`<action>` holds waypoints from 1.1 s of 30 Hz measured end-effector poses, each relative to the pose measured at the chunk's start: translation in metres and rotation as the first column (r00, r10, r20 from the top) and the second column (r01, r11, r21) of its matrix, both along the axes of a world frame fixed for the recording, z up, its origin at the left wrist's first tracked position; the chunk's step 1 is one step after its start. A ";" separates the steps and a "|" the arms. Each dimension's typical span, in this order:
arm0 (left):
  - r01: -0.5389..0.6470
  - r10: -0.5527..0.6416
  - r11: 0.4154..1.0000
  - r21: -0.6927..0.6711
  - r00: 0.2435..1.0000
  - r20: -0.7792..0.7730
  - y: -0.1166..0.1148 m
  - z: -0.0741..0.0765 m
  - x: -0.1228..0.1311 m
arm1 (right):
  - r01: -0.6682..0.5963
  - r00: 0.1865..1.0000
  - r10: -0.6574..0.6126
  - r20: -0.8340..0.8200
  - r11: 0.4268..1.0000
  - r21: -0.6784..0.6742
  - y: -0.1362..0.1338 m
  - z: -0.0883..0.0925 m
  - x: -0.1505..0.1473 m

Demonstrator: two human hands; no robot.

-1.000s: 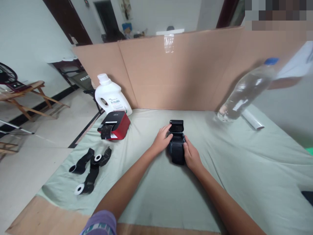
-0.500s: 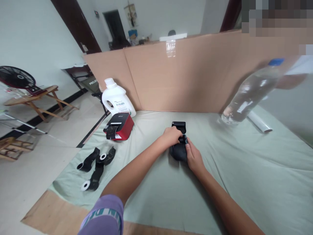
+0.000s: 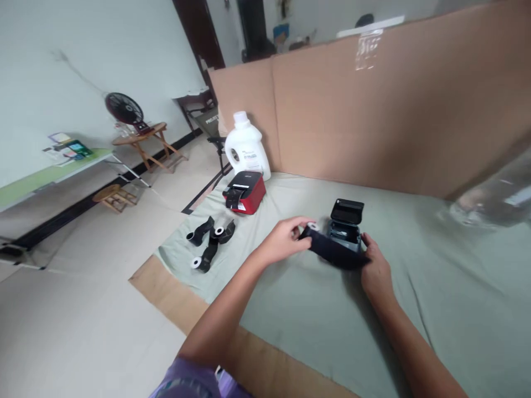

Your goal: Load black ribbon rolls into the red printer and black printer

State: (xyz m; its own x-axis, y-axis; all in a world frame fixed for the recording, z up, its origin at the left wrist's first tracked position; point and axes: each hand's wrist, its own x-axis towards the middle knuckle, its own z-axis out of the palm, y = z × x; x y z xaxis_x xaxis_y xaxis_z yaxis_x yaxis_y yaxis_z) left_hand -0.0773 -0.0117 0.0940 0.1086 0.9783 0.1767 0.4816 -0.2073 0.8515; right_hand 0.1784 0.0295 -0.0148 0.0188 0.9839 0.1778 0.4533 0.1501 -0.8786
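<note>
A small black printer (image 3: 346,224) with its lid raised sits on the green cloth (image 3: 315,309). A black strip (image 3: 334,253) with a white roll core at its left end stretches in front of the printer. My left hand (image 3: 282,240) pinches the strip's left end by the core. My right hand (image 3: 375,268) is closed on the strip's right end, beside the printer.
A red and black printer (image 3: 245,191) and a white jug (image 3: 246,147) stand at the back left. Several black strips with white cores (image 3: 208,241) lie near the cloth's left edge. A cardboard wall (image 3: 373,105) runs behind. A blurred clear bottle (image 3: 493,196) is at right.
The camera view swung left. My left hand has come off the printer, drawing the black strip and its core out leftward; my right hand now holds the strip's other end.
</note>
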 end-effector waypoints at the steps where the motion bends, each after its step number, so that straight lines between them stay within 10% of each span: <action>1: -0.075 0.076 0.997 -0.029 0.997 0.033 -0.019 -0.007 -0.012 | 0.003 1.000 -0.004 -0.005 1.000 -0.010 -0.001 0.002 -0.001; 7: -0.606 0.608 0.792 -0.069 0.794 0.006 -0.117 -0.039 -0.076 | 0.027 0.996 -0.026 0.089 1.000 -0.012 -0.004 0.012 -0.003; 12: -0.753 0.752 0.654 -0.073 0.657 -0.049 -0.153 -0.058 -0.094 | 0.051 0.990 -0.051 0.134 0.999 -0.002 -0.002 0.012 -0.004; 30: -0.691 0.687 0.722 0.031 0.711 -0.149 -0.131 -0.079 -0.104 | 0.068 0.993 -0.069 0.101 0.998 0.011 -0.002 0.012 -0.006; 33: -0.755 0.775 0.631 0.177 0.620 -0.122 -0.147 -0.077 -0.107 | 0.075 0.992 -0.075 0.101 0.997 0.010 -0.002 0.013 -0.007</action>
